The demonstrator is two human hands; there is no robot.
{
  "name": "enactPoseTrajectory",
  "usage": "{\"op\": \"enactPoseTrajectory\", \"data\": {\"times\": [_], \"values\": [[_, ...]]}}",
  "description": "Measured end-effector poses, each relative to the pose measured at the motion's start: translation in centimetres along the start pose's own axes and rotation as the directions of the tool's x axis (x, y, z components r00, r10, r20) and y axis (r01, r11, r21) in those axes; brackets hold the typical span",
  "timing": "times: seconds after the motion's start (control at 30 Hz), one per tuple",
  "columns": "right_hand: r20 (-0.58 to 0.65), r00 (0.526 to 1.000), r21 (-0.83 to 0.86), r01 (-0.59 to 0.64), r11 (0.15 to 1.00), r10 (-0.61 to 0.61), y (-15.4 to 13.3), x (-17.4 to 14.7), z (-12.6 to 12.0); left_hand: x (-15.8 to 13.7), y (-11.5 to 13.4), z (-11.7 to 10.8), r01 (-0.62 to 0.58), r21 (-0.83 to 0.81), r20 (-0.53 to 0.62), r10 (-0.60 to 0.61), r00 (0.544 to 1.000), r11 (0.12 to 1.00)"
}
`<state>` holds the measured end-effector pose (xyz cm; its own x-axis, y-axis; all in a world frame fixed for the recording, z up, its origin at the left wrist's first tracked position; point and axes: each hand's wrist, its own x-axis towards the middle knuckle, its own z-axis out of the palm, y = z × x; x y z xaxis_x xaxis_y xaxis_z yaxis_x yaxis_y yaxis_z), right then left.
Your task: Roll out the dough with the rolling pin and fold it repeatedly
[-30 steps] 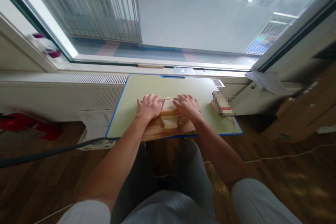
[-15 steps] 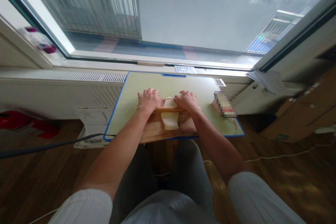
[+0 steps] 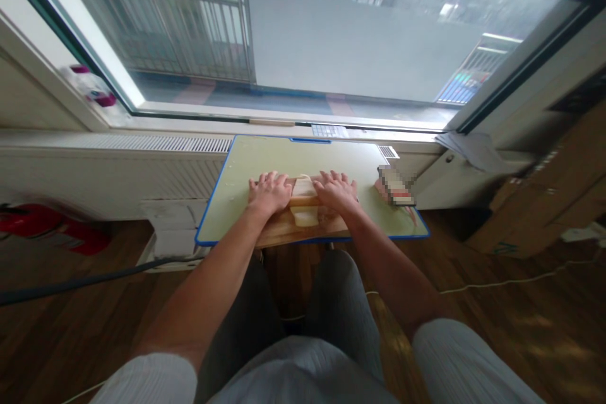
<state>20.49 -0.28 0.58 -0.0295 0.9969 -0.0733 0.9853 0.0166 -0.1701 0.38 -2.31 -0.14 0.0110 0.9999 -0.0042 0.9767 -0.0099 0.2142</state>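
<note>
A wooden rolling pin [image 3: 303, 201] lies crosswise over a pale sheet of dough [image 3: 306, 218] on a wooden board [image 3: 277, 232]. My left hand [image 3: 269, 190] rests palm down over the pin's left end, fingers stretched forward and spread. Over the right end lies my right hand [image 3: 336, 189], also palm down with its fingers apart. Both palms hide the ends of the pin. The dough extends beyond the pin on the far side and on the near side, with a thin curled edge at the far end.
The wooden board sits on a pale green, blue-edged table [image 3: 255, 151] below a window. A pixelated object [image 3: 396, 187] lies at the table's right side. A radiator [image 3: 175, 167] stands behind, a red fire extinguisher [image 3: 57, 227] at left, a cardboard box [image 3: 521, 214] at right. A dark strap [image 3: 118, 274] runs in from the left.
My hands still lie on the rolling pin, with fingers a little straighter and more spread. The pin sits slightly nearer to me on the dough. The camera view has shifted slightly.
</note>
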Motion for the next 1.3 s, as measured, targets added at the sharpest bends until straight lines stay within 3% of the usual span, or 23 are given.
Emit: {"op": "enactPoseTrajectory", "data": {"times": [0.27,0.4,0.83,1.07,1.3], "values": [[-0.064,0.997,-0.027,0.042,0.999,-0.044,0.5,-2.2,0.7,-3.1,0.4,0.3,0.012,0.007,-0.096,-0.011,0.995,1.0],[-0.06,0.997,-0.01,0.042,0.999,-0.042,0.5,-2.7,0.6,-3.2,0.5,0.3,0.019,0.013,-0.1,-0.018,0.995,1.0],[-0.06,0.998,0.067,0.019,0.998,-0.015,-0.3,2.2,0.1,2.1,-0.3,-0.2,0.015,-0.036,-0.064,-0.017,0.998,0.999],[-0.068,0.998,0.098,-0.011,0.995,0.018,-0.5,5.0,0.4,5.1,-0.4,-0.4,0.064,-0.014,-0.12,-0.065,0.991,0.998],[-0.081,0.997,0.087,0.003,0.996,0.004,-0.5,5.2,0.6,5.3,-0.6,-0.2,0.046,-0.015,-0.126,-0.047,0.991,0.999]]}}
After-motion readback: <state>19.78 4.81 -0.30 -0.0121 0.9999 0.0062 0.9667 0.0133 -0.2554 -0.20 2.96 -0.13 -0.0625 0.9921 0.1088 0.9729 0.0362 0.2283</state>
